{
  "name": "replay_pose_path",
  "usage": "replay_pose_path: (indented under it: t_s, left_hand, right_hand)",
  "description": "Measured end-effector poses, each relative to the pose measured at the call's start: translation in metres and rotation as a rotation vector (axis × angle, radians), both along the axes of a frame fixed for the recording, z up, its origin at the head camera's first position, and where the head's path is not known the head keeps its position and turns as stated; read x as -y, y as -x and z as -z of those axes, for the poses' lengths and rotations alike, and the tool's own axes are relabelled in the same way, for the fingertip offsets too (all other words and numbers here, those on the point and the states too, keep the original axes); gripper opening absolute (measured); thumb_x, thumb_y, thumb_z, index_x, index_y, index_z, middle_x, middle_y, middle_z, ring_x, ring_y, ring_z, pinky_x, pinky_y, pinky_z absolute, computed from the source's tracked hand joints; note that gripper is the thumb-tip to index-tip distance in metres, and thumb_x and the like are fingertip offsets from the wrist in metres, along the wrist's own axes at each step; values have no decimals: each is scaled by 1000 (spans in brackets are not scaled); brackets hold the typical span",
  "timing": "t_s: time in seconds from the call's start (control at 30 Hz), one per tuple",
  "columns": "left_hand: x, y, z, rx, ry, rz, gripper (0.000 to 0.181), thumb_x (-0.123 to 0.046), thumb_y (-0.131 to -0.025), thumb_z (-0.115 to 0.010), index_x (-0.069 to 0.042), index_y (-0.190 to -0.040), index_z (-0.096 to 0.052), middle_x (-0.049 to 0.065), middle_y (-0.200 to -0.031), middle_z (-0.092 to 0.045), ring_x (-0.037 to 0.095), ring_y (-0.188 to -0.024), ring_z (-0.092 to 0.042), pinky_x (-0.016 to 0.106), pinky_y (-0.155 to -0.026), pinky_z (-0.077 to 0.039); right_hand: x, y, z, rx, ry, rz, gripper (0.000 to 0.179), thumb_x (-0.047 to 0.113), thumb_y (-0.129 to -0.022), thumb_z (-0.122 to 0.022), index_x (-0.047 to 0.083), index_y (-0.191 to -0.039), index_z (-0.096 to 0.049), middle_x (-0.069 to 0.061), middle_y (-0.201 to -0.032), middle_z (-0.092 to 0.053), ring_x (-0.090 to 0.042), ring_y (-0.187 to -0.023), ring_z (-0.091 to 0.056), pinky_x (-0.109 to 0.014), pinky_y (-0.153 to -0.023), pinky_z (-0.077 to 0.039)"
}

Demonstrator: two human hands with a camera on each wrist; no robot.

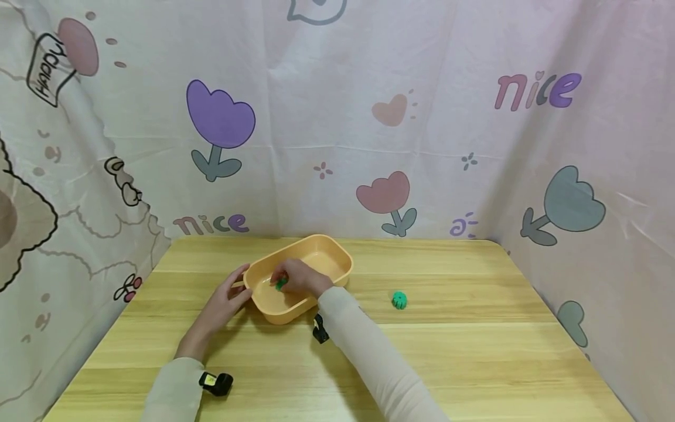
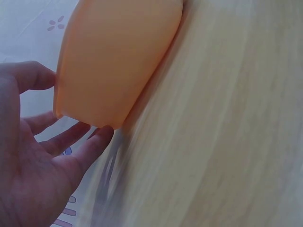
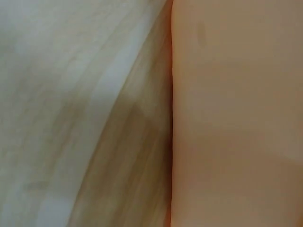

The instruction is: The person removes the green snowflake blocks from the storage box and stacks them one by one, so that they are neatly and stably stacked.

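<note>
An orange-yellow plastic basin (image 1: 328,262) sits at a slant near the back of the table. My left hand (image 1: 227,300) holds its left end. In the left wrist view, the thumb is at the rim of the basin (image 2: 113,56) and the fingertips (image 2: 107,134) lie against its end wall. My right hand (image 1: 297,276) reaches over the near rim into the basin and pinches a small green object (image 1: 281,283) low inside it. Fingers partly cover that object. Only the basin's outer wall (image 3: 236,104) and tabletop show in the right wrist view.
A small green ridged round piece (image 1: 399,300) lies on the wooden table (image 1: 464,346), right of the basin. Behind the table hangs a printed cloth (image 1: 311,105), which also runs along both sides. Black wrist cameras (image 1: 216,384) are strapped over the sleeves.
</note>
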State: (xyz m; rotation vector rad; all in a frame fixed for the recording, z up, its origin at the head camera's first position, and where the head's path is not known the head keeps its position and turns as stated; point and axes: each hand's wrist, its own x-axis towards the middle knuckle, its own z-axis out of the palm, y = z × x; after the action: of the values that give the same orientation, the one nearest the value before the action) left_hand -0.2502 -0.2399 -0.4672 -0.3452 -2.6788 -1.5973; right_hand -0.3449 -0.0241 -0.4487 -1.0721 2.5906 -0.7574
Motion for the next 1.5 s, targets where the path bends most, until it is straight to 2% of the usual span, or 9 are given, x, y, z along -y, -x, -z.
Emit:
replay_pose_path:
  t_s: [0.1, 0.3, 0.53, 0.77, 0.9, 1.0, 1.27, 1.47, 1.5]
  left_hand:
    - [0, 0, -1, 5, 3, -5, 65, -17, -107, -56, -7, -164, -25, 30, -154, -42, 53, -138, -50, 43, -109, -47]
    - [0, 0, -1, 13, 0, -6, 66, -19, -107, -55, -8, -164, -24, 29, -155, -41, 53, -139, -49, 48, -110, -45]
    - [0, 0, 1, 6, -2, -6, 65, -18, -107, -56, -8, -164, -25, 30, -154, -42, 53, -137, -51, 43, -108, -47]
    - [0, 0, 2, 0, -3, -7, 65, -18, -107, -56, -7, -163, -26, 29, -153, -43, 52, -137, -52, 32, -105, -48]
    - [1, 1, 2, -2, 0, -4, 65, -19, -107, -56, -7, -163, -26, 29, -154, -42, 52, -137, -51, 34, -106, -49]
    - [1, 1, 2, -8, 1, -1, 65, -19, -107, -56, -7, -163, -26, 29, -154, -42, 52, -137, -52, 34, -106, -49]
    - [1, 1, 4, -35, -20, 15, 64, -14, -106, -56, -2, -162, -27, 32, -151, -44, 55, -134, -52, 8, -95, -41]
    - [1, 1, 4, -22, -23, 3, 65, -15, -106, -56, -4, -162, -27, 31, -152, -44, 54, -135, -52, 9, -96, -40]
    - [1, 1, 3, -17, -20, 0, 65, -16, -106, -56, -5, -163, -27, 31, -152, -43, 53, -136, -52, 13, -99, -43]
  right_hand:
    - [-2, 0, -1, 4, -11, 22, 23, 0, -89, -77, 5, -111, -78, -6, -104, -77, -9, -88, -65, -12, -77, -48]
    - [-5, 2, -1, -3, -32, 23, 19, 3, -88, -80, 5, -107, -79, -6, -101, -76, -7, -86, -62, -13, -77, -48]
    - [-10, 1, -5, -60, -91, 31, 22, 3, -87, -80, 6, -109, -80, -5, -112, -79, -12, -100, -72, -14, -82, -54]
    - [-17, 1, -7, -43, -98, 58, 28, 5, -86, -82, 5, -114, -79, -6, -112, -78, -12, -95, -70, -14, -78, -53]
    - [-20, 3, -7, -53, -96, 51, 27, 6, -86, -82, 5, -114, -79, -6, -109, -78, -10, -91, -69, -14, -77, -53]
    - [-23, 4, -7, -65, -80, 30, 29, 8, -86, -83, 5, -115, -78, -5, -109, -77, -9, -90, -69, -14, -78, -54]
    - [-41, 2, -14, -112, 20, -20, 28, 16, -89, -82, 5, -114, -77, -6, -112, -77, -16, -94, -70, -18, -82, -53]
    - [-58, 0, -25, -158, 149, -27, 28, 14, -88, -82, 2, -112, -76, -9, -110, -77, -22, -100, -69, -37, -94, -57]
    - [-61, -1, -28, -174, 165, -29, 28, 13, -88, -81, 1, -113, -76, -10, -110, -77, -22, -101, -69, -38, -95, -57]
